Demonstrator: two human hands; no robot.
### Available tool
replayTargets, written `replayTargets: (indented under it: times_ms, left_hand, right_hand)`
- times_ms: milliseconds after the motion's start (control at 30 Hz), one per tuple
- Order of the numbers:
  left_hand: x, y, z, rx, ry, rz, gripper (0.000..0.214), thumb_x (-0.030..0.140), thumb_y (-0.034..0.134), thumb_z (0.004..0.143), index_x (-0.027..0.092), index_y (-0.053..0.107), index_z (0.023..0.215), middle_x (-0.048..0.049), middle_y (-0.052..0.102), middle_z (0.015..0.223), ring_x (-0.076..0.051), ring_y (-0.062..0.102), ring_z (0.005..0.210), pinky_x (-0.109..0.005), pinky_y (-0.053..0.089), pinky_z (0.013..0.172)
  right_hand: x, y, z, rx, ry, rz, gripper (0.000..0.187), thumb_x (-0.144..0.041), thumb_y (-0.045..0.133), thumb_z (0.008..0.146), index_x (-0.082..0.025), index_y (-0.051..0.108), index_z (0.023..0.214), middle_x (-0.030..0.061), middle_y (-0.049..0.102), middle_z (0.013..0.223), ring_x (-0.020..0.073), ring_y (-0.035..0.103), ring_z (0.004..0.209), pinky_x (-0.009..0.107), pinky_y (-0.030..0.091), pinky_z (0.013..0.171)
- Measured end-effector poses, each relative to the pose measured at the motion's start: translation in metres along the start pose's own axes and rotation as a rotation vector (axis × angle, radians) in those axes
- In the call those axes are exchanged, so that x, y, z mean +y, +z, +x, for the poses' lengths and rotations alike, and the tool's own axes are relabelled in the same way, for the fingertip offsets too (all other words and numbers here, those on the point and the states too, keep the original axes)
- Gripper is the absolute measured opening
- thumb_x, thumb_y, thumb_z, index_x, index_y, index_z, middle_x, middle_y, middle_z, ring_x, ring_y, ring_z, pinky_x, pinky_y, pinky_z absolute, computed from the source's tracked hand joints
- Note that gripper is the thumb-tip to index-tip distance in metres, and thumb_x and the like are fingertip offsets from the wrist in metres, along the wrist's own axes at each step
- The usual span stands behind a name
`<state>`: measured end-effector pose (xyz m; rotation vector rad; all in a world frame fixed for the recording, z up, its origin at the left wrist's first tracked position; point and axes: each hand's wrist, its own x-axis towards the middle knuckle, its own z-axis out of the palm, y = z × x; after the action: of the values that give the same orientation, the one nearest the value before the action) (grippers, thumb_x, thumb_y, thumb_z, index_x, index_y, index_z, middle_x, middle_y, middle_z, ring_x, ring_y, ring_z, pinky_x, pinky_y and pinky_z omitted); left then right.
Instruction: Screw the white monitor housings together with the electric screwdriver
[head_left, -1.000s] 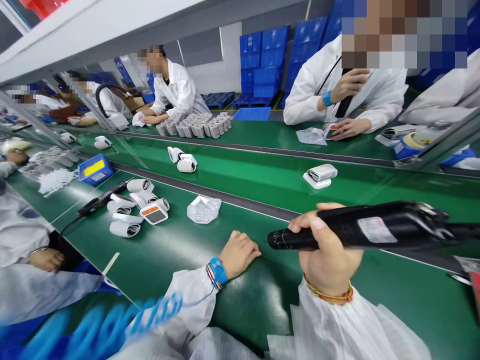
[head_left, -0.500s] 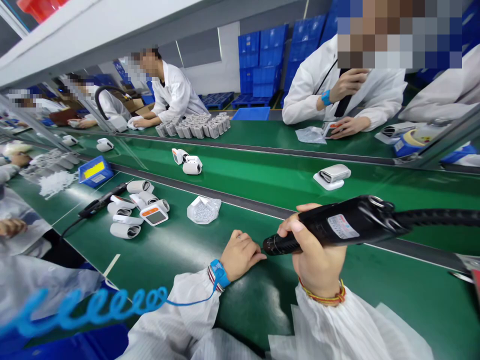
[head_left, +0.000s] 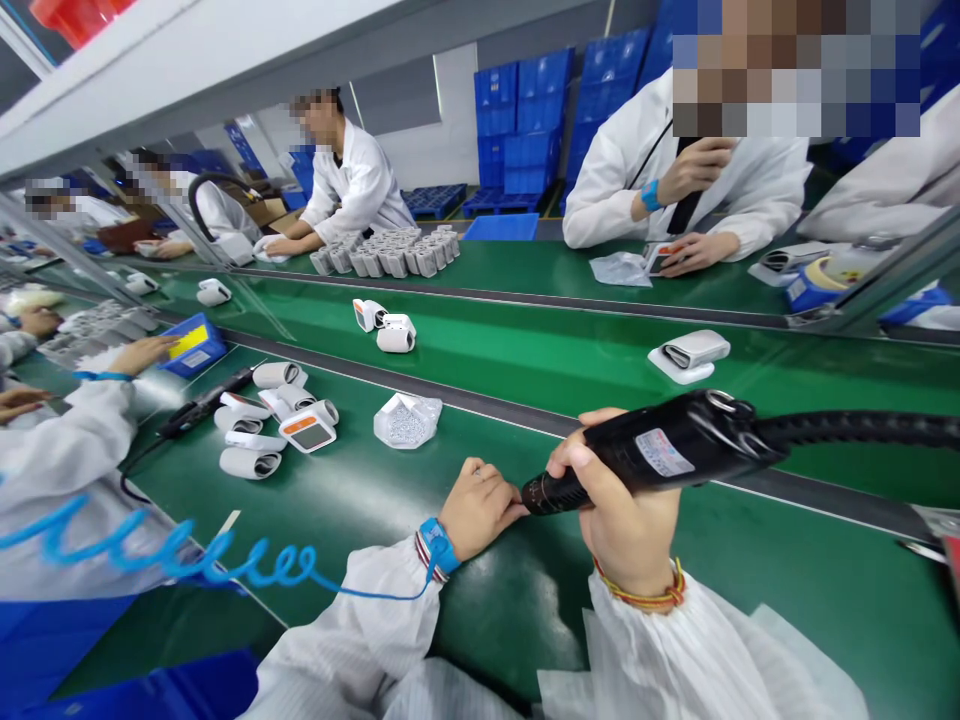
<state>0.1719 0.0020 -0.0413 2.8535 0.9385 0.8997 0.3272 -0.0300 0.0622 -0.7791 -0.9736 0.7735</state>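
My right hand (head_left: 630,510) is wrapped round a black electric screwdriver (head_left: 637,450), held nearly level with its tip pointing left. Its nose meets the fingertips of my left hand (head_left: 480,508), which are pinched together low over the green bench; whatever is between them is hidden. A blue wrist strap (head_left: 439,546) with a coiled cord circles my left wrist. Beyond that hand lies an open clear bag of small silvery pieces (head_left: 407,422). Left of the bag, several white wrist blood pressure monitors (head_left: 309,430) with rolled cuffs are heaped together.
A green conveyor belt (head_left: 517,350) runs behind the bench, carrying monitors such as the one at right (head_left: 690,355). Another screwdriver (head_left: 199,408) lies left, near a blue bin (head_left: 196,357) with a yellow insert. A co-worker's hand (head_left: 146,353) reaches there; others work across the belt.
The screwdriver has shifted slightly left, against my left fingertips. Monitors on the belt have moved right. The co-worker at left has stretched a hand to the blue bin, and the blue coil has swung.
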Motion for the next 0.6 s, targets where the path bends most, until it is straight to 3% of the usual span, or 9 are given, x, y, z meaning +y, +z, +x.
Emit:
replayTargets:
  times_ms: [267, 500, 600]
  left_hand:
    - [0.0032, 0.0008, 0.0031, 0.068, 0.063, 0.036, 0.031, 0.032, 0.042, 0.099, 0.018, 0.059, 0.077, -0.0038, 0.064, 0.069, -0.017, 0.055, 0.07, -0.036, 0.04, 0.072]
    - [0.0041, 0.0014, 0.0021, -0.011, 0.037, 0.002, 0.035, 0.034, 0.038, 0.1, 0.018, 0.06, 0.079, -0.0055, 0.066, 0.073, -0.019, 0.057, 0.075, -0.038, 0.042, 0.076]
    - [0.0044, -0.0066, 0.0058, -0.04, -0.004, -0.096, 0.037, 0.049, 0.044, 0.096, 0.016, 0.062, 0.098, -0.0092, 0.069, 0.09, -0.022, 0.059, 0.088, -0.04, 0.044, 0.082]
  right_hand:
    - [-0.0033, 0.001, 0.0004, -0.01, 0.014, -0.005, 0.024, -0.025, 0.067, 0.079, -0.018, 0.055, 0.098, -0.0026, 0.059, 0.067, 0.0105, 0.057, 0.053, 0.026, 0.049, 0.053]
    - [-0.0042, -0.0005, 0.0, -0.001, 0.023, -0.005, 0.025, -0.027, 0.067, 0.079, -0.018, 0.054, 0.099, -0.0023, 0.058, 0.068, 0.0111, 0.056, 0.054, 0.027, 0.05, 0.054]
    - [-0.0056, -0.0021, 0.0011, 0.0, 0.006, -0.005, 0.024, -0.026, 0.066, 0.08, -0.019, 0.054, 0.1, -0.0025, 0.058, 0.068, 0.011, 0.056, 0.054, 0.028, 0.05, 0.055]
